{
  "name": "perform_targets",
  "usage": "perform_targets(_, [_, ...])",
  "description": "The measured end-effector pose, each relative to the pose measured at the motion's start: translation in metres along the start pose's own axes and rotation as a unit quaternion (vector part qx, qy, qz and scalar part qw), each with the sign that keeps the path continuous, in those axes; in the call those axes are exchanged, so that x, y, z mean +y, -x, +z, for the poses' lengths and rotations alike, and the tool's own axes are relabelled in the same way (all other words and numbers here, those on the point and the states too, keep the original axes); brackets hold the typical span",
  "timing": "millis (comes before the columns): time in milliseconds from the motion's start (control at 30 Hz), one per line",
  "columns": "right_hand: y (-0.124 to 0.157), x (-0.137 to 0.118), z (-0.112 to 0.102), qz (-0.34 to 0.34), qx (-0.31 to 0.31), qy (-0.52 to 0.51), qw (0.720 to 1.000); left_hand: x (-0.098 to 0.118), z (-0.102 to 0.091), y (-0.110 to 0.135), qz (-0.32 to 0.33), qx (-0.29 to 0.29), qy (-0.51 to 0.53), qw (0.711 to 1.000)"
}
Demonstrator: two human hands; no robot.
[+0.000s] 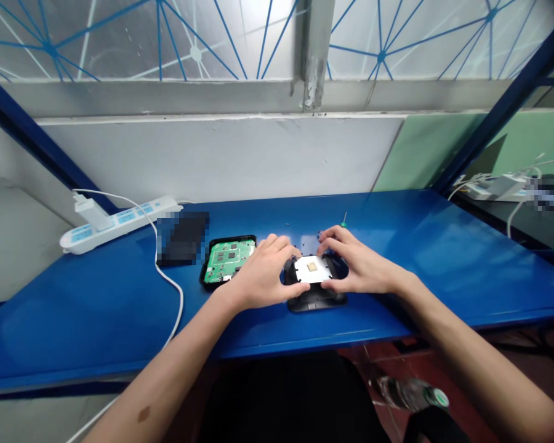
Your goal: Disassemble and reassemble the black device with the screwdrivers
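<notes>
Both of my hands grip a black device shell (316, 299) that lies on the blue table (420, 258). Inside the shell sits a white metal plate (311, 269) with a small tan square pad at its middle. My left hand (263, 271) wraps the shell's left side, thumb on the plate's edge. My right hand (357, 264) curls over the right side, fingers along the far edge. To the left lies a second black shell holding a green circuit board (228, 258). A green-handled screwdriver (344, 219) lies just behind my right hand.
A white power strip (120, 221) with a plugged-in adapter (92, 212) lies at the back left; its white cable (175, 295) runs over the front edge. A blurred dark patch (183, 237) sits beside the circuit board. Tiny screws (298, 246) dot the table. A plastic bottle (410, 394) lies on the floor.
</notes>
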State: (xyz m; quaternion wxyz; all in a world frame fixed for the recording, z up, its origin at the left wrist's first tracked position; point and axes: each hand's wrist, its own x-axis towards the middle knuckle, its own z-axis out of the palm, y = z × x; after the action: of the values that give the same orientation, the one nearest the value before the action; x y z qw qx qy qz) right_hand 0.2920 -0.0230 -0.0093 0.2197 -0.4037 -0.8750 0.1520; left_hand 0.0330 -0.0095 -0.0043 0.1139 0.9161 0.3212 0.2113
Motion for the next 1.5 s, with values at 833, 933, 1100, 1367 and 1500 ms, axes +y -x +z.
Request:
perform_targets(833, [-0.001, 0.0, -0.001, -0.007, 0.012, 0.005, 1.0, -0.006, 0.002, 0.001, -0.011, -0.065, 0.01, 0.998])
perform_targets(933, [-0.005, 0.005, 0.001, 0.03, 0.099, 0.041, 0.994, -0.005, 0.001, 0.001, -0.008, -0.066, 0.008, 0.998])
perform_targets(1100, [-0.007, 0.019, 0.007, 0.079, 0.164, 0.112, 0.977, -0.006, 0.004, 0.001, -0.014, -0.064, -0.002, 0.998])
perform_targets(1367, [-0.021, 0.025, 0.008, 0.107, 0.091, 0.229, 0.963, -0.006, 0.004, 0.0, -0.032, -0.073, 0.006, 0.997])
perform_targets(1500, [-0.041, 0.025, 0.003, 0.113, 0.005, 0.262, 0.958, -0.006, 0.002, 0.0, -0.044, -0.088, 0.017, 0.995])
